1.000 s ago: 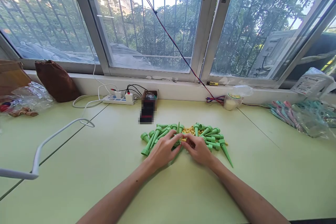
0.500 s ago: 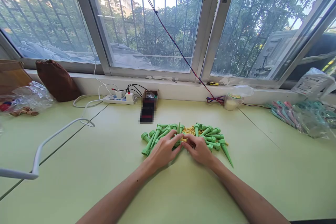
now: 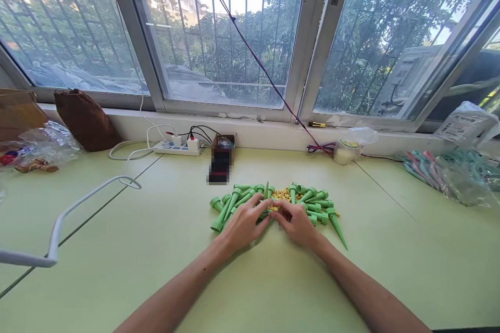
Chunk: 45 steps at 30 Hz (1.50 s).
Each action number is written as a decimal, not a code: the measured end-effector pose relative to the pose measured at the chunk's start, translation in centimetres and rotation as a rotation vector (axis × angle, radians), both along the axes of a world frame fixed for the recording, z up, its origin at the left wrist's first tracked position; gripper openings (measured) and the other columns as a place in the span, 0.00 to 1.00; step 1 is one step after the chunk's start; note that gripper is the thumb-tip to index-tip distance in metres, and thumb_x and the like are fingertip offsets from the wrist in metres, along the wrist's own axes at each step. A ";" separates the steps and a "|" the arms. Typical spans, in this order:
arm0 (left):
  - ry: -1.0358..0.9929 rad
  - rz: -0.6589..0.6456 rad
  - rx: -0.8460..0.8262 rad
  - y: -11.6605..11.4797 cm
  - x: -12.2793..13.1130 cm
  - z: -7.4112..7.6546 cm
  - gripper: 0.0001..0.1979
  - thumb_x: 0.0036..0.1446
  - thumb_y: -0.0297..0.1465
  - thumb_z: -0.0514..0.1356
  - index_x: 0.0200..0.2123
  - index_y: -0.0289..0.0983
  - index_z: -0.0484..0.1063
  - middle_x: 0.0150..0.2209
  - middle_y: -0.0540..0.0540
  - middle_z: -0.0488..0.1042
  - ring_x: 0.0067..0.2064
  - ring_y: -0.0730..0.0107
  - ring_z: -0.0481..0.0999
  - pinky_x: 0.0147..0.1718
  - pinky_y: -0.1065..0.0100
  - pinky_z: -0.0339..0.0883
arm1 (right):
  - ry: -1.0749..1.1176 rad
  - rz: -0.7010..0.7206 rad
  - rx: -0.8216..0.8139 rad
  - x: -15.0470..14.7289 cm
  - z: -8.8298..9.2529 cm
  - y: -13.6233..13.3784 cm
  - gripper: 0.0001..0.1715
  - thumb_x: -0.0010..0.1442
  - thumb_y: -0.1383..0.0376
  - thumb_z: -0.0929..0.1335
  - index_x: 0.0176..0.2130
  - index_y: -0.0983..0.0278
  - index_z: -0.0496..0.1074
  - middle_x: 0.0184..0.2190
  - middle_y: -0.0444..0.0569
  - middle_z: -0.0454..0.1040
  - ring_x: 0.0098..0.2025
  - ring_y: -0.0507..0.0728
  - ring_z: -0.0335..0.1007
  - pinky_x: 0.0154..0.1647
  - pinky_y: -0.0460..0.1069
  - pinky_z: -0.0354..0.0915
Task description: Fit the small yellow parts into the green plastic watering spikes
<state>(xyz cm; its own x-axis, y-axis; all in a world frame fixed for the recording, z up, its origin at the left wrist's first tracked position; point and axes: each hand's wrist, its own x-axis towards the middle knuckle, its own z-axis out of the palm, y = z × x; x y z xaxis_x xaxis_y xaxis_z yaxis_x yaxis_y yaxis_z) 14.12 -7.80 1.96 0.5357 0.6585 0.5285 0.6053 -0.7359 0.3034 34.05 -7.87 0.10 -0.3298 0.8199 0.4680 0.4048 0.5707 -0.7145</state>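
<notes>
My left hand is closed, its thumb and fingers pinched around a green plastic spike whose pointed tip sticks up above the fingers. Most of that spike is hidden by the hand. Opposite it, my right hand pinches a small yellow piece between thumb and forefinger. The fingertips of both hands nearly meet there. Green ribbed-cap spikes lie heaped to the left and to the right of the hands. Between the heaps, just beyond my fingers, is a pile of small yellow pieces.
Behind the heaps stands a small box with a blurred dark front. A power strip with cables is left of it. A white bent tube crosses the left side. A jar and bagged pastel items are at the right.
Both hands stay in nearly the same place, fingertips together. The yellow piece between them shifts very slightly; the heaps have not moved.
</notes>
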 end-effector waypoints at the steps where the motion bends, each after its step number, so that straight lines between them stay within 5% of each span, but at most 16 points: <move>1: 0.001 0.000 0.005 0.0 0.0 -0.1 0.16 0.65 0.27 0.57 0.55 0.42 0.68 0.44 0.44 0.69 0.40 0.66 0.75 0.38 0.67 0.70 | -0.004 -0.002 0.004 0.0 -0.1 0.0 0.10 0.68 0.60 0.66 0.41 0.63 0.74 0.21 0.39 0.64 0.22 0.51 0.57 0.26 0.46 0.55; 10: 0.006 0.004 -0.002 -0.1 -0.1 0.0 0.16 0.65 0.27 0.57 0.55 0.41 0.68 0.44 0.45 0.69 0.39 0.66 0.75 0.37 0.68 0.69 | 0.040 -0.002 -0.012 -0.1 -0.3 0.1 0.11 0.67 0.59 0.67 0.44 0.64 0.73 0.20 0.37 0.62 0.22 0.51 0.55 0.24 0.46 0.53; 17: 0.010 0.004 0.009 -0.1 0.0 0.1 0.16 0.66 0.29 0.57 0.56 0.41 0.68 0.45 0.44 0.70 0.40 0.65 0.75 0.39 0.67 0.70 | 0.000 -0.008 0.001 0.0 -0.3 0.1 0.11 0.68 0.59 0.66 0.37 0.64 0.73 0.20 0.39 0.63 0.22 0.51 0.57 0.25 0.46 0.54; 23: -0.009 0.005 -0.015 -0.1 0.0 0.2 0.18 0.63 0.26 0.57 0.56 0.42 0.68 0.44 0.44 0.70 0.40 0.66 0.75 0.38 0.67 0.70 | 0.032 0.021 -0.041 -0.1 -0.2 0.0 0.12 0.67 0.61 0.67 0.48 0.63 0.69 0.20 0.37 0.63 0.21 0.51 0.56 0.23 0.46 0.53; 32: 0.016 0.003 -0.001 -0.2 0.0 0.1 0.16 0.66 0.28 0.56 0.56 0.41 0.67 0.45 0.44 0.70 0.39 0.65 0.75 0.37 0.67 0.70 | 0.019 -0.014 -0.035 0.0 -0.5 0.1 0.13 0.70 0.57 0.64 0.37 0.62 0.69 0.19 0.38 0.62 0.21 0.51 0.55 0.24 0.47 0.53; 38: 0.005 0.004 -0.018 -0.2 0.0 0.2 0.17 0.66 0.28 0.56 0.57 0.42 0.67 0.45 0.43 0.70 0.39 0.66 0.75 0.37 0.66 0.70 | 0.054 0.003 -0.052 -0.1 -0.3 0.0 0.12 0.68 0.58 0.66 0.47 0.63 0.68 0.20 0.36 0.61 0.21 0.51 0.53 0.23 0.46 0.51; 45: 0.005 0.011 0.001 -0.1 0.1 0.2 0.16 0.66 0.29 0.56 0.56 0.42 0.68 0.45 0.43 0.70 0.38 0.66 0.75 0.37 0.67 0.69 | 0.019 -0.015 -0.030 -0.1 -0.4 0.0 0.11 0.69 0.57 0.64 0.39 0.62 0.69 0.19 0.38 0.62 0.21 0.51 0.55 0.24 0.47 0.53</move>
